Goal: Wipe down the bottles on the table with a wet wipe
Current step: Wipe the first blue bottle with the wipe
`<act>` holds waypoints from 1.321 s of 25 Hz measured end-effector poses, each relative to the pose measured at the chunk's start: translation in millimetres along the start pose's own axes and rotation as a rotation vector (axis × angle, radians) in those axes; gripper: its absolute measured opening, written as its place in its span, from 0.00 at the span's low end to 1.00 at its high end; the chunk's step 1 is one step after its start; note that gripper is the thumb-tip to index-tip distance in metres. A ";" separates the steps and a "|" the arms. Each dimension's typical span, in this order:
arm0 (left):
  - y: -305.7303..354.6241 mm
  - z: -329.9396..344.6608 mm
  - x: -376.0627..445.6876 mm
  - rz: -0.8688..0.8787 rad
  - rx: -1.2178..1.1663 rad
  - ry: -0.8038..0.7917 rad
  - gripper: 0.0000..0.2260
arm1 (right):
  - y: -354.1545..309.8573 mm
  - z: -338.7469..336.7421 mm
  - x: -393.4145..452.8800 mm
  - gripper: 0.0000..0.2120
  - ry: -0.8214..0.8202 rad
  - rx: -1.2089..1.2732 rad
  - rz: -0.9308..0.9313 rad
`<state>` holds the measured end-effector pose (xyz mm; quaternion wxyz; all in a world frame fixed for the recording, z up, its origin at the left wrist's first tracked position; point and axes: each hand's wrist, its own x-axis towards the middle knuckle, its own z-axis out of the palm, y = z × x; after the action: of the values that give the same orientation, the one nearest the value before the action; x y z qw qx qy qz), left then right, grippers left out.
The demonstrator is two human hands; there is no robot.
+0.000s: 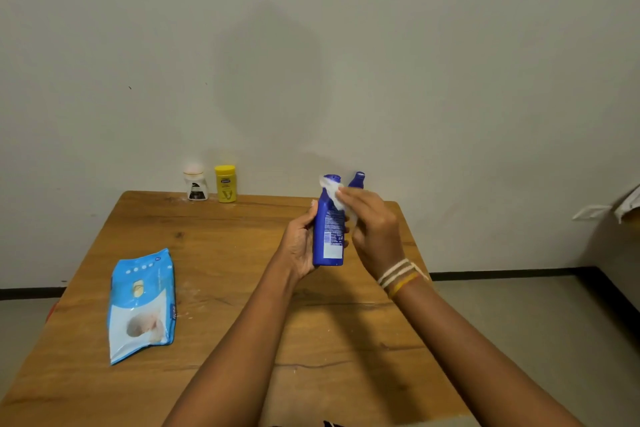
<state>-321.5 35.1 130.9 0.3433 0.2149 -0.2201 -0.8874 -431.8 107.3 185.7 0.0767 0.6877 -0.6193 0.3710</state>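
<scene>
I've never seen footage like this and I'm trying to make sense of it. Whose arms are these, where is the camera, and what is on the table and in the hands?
There is no machine here: a person works with bare hands, and the single picture comes from a camera worn on their head, looking forward and down.

The left hand has its grip round a blue bottle, held upright above the wooden table. The right hand presses a white wipe against the bottle's upper part, near the cap.

On the table lie a blue wipe pack at the left, and at the far edge by the wall a white bottle and a yellow bottle. A second blue bottle peeks out behind the right hand.
</scene>
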 end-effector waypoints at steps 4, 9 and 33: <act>3.6 -0.6 -2.4 0.035 -0.097 -0.016 0.17 | -11.9 23.9 -2.9 0.24 -0.191 0.005 0.003; 11.1 -5.3 -1.0 -0.041 -0.026 0.036 0.24 | -9.4 18.8 -74.7 0.18 -0.196 -0.014 -0.225; 1.6 -18.1 11.1 -0.013 0.111 0.130 0.23 | -16.6 26.7 -45.2 0.20 -0.108 0.099 0.077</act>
<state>-318.5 21.8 114.6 0.3384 0.2921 -0.2449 -0.8603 -403.7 131.8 145.2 -0.0052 0.6852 -0.6296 0.3662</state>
